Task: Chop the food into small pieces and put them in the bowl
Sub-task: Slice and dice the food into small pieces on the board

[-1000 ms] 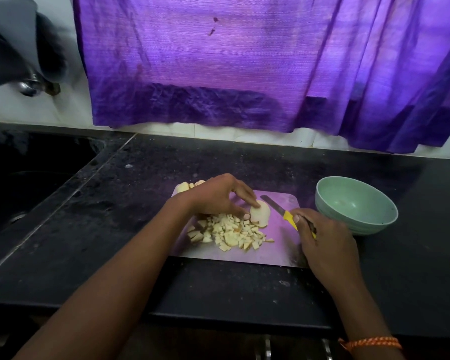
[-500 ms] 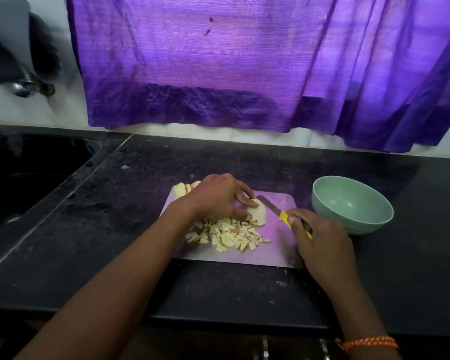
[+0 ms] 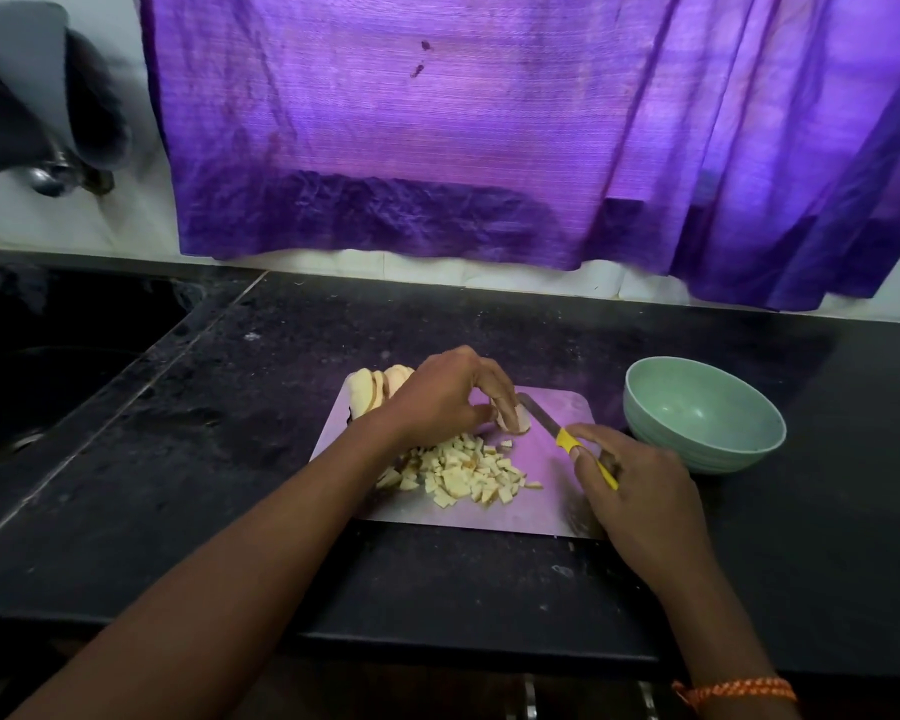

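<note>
On the cutting board (image 3: 552,517), the left hand (image 3: 437,402) has just stood a food slice (image 3: 510,420) on edge — its fingers pinch it. The right hand (image 3: 630,485) grips the knife (image 3: 552,426), its blade now beside the slice, ready to cut. Small pieces (image 3: 463,472) lie nearby; the bowl (image 3: 702,413) holds nothing yet.

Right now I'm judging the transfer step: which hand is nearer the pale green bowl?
Right. The right hand, gripping the yellow-handled knife, sits just left of the pale green bowl; the left hand holds a slice farther left.
</note>
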A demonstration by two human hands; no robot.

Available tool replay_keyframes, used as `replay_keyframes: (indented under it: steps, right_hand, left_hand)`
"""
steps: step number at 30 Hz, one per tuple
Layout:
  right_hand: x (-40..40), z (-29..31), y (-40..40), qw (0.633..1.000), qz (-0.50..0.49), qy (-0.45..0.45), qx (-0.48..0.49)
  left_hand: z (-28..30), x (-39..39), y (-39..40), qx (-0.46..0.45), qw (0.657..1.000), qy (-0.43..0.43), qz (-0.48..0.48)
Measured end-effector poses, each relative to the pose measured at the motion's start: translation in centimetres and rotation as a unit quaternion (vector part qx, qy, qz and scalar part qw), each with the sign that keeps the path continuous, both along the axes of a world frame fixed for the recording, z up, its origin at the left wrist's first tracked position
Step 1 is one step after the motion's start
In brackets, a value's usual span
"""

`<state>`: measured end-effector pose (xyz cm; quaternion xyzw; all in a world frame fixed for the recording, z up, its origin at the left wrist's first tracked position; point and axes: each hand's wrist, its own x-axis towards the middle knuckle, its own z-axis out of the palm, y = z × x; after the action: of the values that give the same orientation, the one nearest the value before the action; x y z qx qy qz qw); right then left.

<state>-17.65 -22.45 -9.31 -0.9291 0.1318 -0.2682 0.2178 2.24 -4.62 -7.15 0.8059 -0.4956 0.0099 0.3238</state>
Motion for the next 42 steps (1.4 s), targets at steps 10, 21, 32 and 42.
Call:
replay_keyframes:
  steps: [10,21,32,42]
  right_hand:
    - [-0.6,1.5,2.6,0.989,0.010,0.073,-0.132]
    - [2.0,2.6,3.9,0.991,-0.038,0.102,-0.081]
    - [1.9,2.6,4.9,0.992,-0.048,0.095,-0.065]
    - [1.8,2.7,4.7,0.991,-0.029,0.120,-0.057]
  left_hand:
    - [-0.5,0.0,-0.6,0.105,0.983,-0.092,0.116]
    - [-0.5,0.0,-0.5,0.104,0.985,-0.080,0.115]
    - [-0.6,0.1,-0.6,0.104,0.986,-0.066,0.116]
    - [-0.7,0.1,-0.6,0.112,0.983,-0.085,0.119]
